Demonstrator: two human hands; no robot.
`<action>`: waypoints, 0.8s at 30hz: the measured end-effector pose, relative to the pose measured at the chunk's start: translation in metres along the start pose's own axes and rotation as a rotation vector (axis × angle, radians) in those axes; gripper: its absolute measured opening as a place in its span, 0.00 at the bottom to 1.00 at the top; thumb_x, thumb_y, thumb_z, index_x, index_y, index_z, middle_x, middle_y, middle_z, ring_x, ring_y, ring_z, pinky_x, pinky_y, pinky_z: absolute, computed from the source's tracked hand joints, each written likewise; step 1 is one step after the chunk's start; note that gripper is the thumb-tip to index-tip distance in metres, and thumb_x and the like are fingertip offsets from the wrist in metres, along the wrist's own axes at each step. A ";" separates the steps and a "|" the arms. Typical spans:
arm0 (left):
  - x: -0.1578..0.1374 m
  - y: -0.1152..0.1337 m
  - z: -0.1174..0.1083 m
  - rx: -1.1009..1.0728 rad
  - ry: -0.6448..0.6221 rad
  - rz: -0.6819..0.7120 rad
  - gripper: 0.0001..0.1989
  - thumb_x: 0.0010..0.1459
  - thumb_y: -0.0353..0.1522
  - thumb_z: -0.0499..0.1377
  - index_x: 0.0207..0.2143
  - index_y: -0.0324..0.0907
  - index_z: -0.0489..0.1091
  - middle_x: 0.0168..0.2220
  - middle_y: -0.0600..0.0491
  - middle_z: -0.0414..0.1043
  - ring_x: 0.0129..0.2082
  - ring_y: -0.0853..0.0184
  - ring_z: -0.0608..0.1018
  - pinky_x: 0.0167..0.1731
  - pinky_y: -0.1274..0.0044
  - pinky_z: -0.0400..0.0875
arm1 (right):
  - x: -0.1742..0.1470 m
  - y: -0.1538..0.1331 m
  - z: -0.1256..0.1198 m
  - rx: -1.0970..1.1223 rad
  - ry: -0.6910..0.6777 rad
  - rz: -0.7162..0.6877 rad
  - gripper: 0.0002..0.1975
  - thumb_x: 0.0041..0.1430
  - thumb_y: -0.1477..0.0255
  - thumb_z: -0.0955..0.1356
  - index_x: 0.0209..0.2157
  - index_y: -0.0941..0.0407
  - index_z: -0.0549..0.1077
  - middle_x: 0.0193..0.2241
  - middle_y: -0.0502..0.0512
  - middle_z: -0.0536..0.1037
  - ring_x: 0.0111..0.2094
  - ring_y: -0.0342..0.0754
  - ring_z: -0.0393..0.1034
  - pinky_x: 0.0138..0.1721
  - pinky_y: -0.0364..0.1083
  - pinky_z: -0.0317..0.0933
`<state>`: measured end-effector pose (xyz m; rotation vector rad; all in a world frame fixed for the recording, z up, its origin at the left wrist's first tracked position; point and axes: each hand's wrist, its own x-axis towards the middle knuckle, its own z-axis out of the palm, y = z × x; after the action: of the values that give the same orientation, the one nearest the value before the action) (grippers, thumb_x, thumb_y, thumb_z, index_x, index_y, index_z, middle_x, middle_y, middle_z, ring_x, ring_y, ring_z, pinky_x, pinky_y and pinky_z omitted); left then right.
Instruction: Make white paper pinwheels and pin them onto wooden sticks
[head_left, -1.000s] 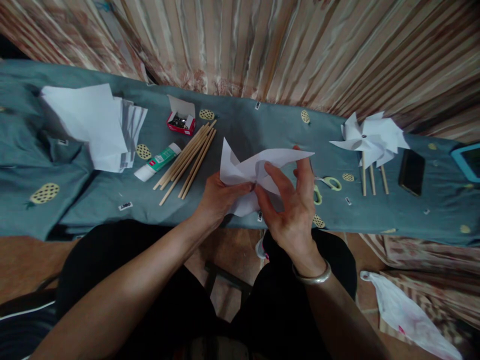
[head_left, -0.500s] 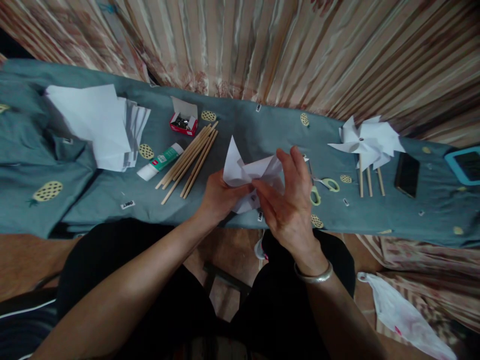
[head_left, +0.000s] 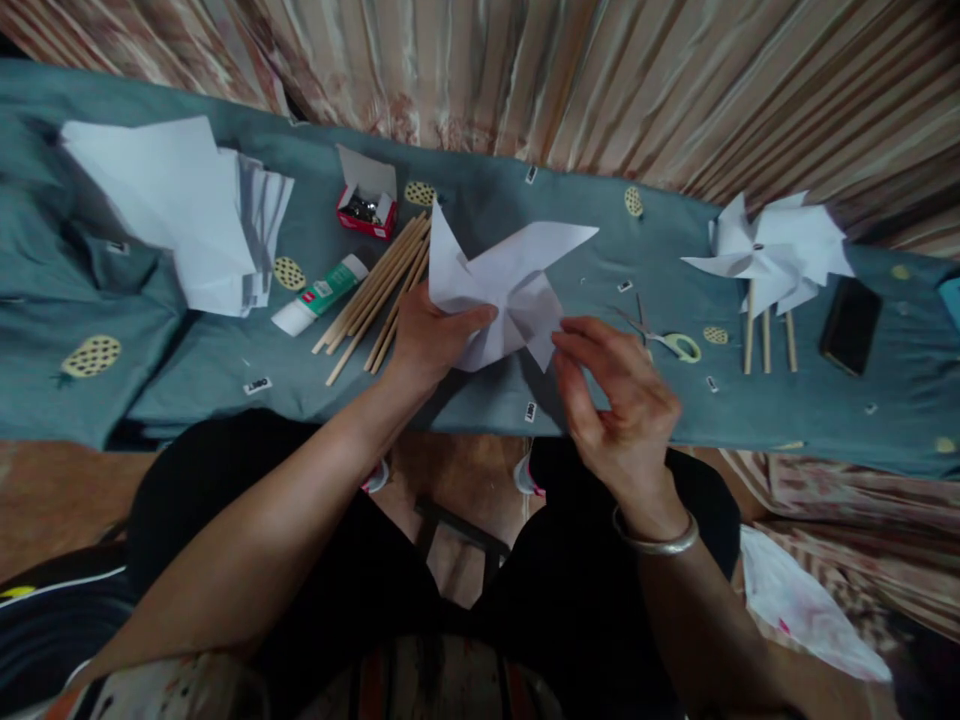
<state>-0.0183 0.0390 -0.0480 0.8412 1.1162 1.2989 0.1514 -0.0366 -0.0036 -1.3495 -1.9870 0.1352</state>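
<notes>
White paper, folded into the blades of a pinwheel (head_left: 513, 290), sits between a person's two hands above the near part of a worktop (head_left: 480, 205) draped in blue-green cloth. The left hand (head_left: 431, 335) grips the pinwheel from its left side, thumb laid across the front near the centre. The right hand (head_left: 622, 405) is at the lower right blade, its thumb and forefinger close together by the edge; whether they pinch the paper cannot be told.

Small white tags (head_left: 257, 384) on the cloth bear dark capitals, too blurred to read with certainty. A white-and-green tube (head_left: 321, 295) carries a small red logo block, its wording illegible, and no word can be made out on an open red box (head_left: 365, 228) of shiny metal pieces (head_left: 365, 209). Wooden sticks (head_left: 375, 285) lie bundled between tube and left hand, with a stack of white paper (head_left: 169, 200) farther left.

The left hand's other fingers are hidden beneath the pinwheel. Scissors (head_left: 660, 337) lie partly concealed behind the right hand. At right, near a dark phone (head_left: 851, 325), paper pinwheels (head_left: 799, 240) overlap, their number unclear; a blue object (head_left: 951, 300) is cut off by the frame.
</notes>
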 end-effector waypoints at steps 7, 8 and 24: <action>-0.009 0.000 -0.003 0.026 -0.007 -0.005 0.08 0.39 0.28 0.69 0.26 0.41 0.77 0.27 0.56 0.77 0.28 0.67 0.76 0.32 0.76 0.72 | -0.009 0.016 -0.005 -0.009 -0.072 0.062 0.10 0.65 0.74 0.65 0.43 0.52 0.77 0.39 0.53 0.82 0.41 0.51 0.77 0.45 0.52 0.69; -0.009 0.000 -0.003 0.026 -0.016 -0.002 0.07 0.39 0.29 0.69 0.25 0.41 0.76 0.27 0.55 0.77 0.28 0.67 0.76 0.32 0.76 0.72 | -0.009 0.017 -0.005 -0.001 -0.073 0.070 0.10 0.65 0.74 0.65 0.43 0.51 0.77 0.39 0.53 0.82 0.41 0.51 0.77 0.45 0.52 0.69; -0.007 0.004 -0.009 0.068 -0.022 0.073 0.10 0.39 0.27 0.70 0.28 0.40 0.76 0.28 0.55 0.76 0.29 0.69 0.75 0.31 0.77 0.70 | -0.007 0.006 0.006 0.114 -0.199 0.040 0.10 0.65 0.75 0.64 0.42 0.53 0.78 0.38 0.54 0.82 0.40 0.51 0.77 0.44 0.52 0.71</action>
<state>-0.0270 0.0313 -0.0459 0.9515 1.1267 1.3147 0.1543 -0.0383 -0.0143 -1.3466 -2.0813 0.4093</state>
